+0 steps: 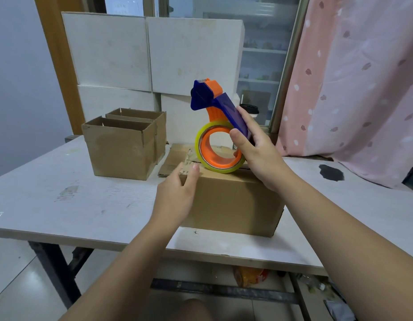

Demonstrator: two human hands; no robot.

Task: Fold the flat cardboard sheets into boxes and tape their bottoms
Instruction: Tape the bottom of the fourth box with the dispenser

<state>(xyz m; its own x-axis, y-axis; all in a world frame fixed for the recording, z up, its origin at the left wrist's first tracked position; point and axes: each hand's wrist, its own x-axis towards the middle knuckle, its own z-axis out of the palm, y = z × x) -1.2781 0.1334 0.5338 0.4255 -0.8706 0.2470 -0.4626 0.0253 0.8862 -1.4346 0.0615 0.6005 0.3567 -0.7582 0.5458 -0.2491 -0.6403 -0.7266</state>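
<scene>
The white table (62, 200) has bare room on its left and along the near edge. Two open-topped cardboard boxes (122, 147) stand touching each other at back left, w/ white boxes (152, 54) stacked behind them. Flat cardboard sheets (175, 158) lie just right of that pair, partly hidden behind the brown box (233, 205), which sits near the table's front edge, flaps up.

The left hand (177, 193) lies flat against the box's near left top corner, fingers loose, thumb on the flap edge, not clenched. The tape dispenser (219, 126), blue and orange, rests its clear roll on the box top, cutter end tilted up-left. The right hand (258, 149) wraps its handle, thumb in front. A pink curtain (363, 89) hangs at far right.
</scene>
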